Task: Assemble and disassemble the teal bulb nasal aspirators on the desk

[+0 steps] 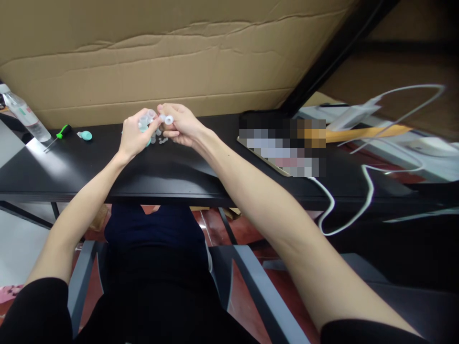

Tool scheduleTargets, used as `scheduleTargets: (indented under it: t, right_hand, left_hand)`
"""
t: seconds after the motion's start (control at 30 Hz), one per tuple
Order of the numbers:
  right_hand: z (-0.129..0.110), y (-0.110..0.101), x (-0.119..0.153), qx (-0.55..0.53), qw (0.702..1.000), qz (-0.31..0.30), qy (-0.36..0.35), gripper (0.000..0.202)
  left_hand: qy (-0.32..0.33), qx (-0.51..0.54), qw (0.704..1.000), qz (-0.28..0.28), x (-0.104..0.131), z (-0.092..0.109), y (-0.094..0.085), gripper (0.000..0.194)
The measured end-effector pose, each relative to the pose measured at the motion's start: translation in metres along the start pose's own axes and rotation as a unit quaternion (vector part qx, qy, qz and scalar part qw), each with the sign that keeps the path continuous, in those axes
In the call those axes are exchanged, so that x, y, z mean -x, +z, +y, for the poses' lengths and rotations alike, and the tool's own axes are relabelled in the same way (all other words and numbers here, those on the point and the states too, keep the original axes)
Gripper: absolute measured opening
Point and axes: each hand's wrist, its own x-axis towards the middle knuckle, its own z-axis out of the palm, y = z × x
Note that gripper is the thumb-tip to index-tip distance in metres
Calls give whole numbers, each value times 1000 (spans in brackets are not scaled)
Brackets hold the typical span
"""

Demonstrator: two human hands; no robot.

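Observation:
Above the far part of the black table, my two hands come close together. My left hand (132,136) is closed round a small translucent plastic tube (151,114) with a round end, its fingers partly hiding it. In the fingertips of my right hand (181,125) is a small white round cap (169,120) with a hollow middle. Below and between the hands, several small clear and pale round pieces (163,140) lie on the table. Some pale teal parts show behind my left fingers, too covered to make out.
Left on the black table (172,174) are a teal dropper-shaped piece (85,135), a green-handled screwdriver (63,132) and a water bottle (27,114). A blurred-out phone or tablet (265,160) with a white cable (332,200) lies right. Cardboard (161,62) stands behind.

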Motion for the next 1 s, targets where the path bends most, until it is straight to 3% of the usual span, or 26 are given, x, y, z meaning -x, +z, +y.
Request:
scheduleTargets:
  t: [0.37, 0.6, 0.8, 0.9, 1.0]
  right_hand:
    - [-9, 1, 6, -52, 997, -54, 27, 60]
    - [-11, 0, 7, -70, 993, -72, 63, 55]
    - [-15, 10, 12, -78, 994, -27, 69, 53]
    - [-18, 12, 14, -86, 993, -6, 82, 53]
    - [-20, 10, 15, -89, 992, 1, 91, 54]
  left_hand:
    - [64, -91, 994, -17, 2, -11, -6, 44]
    - [43, -177, 983, -20, 4, -4, 1, 15]
    - [30, -198, 980, -16, 3, -1, 5, 4]
    - [44, -186, 981, -32, 2, -4, 3, 9]
    - [69, -161, 984, -39, 1, -10, 0, 26]
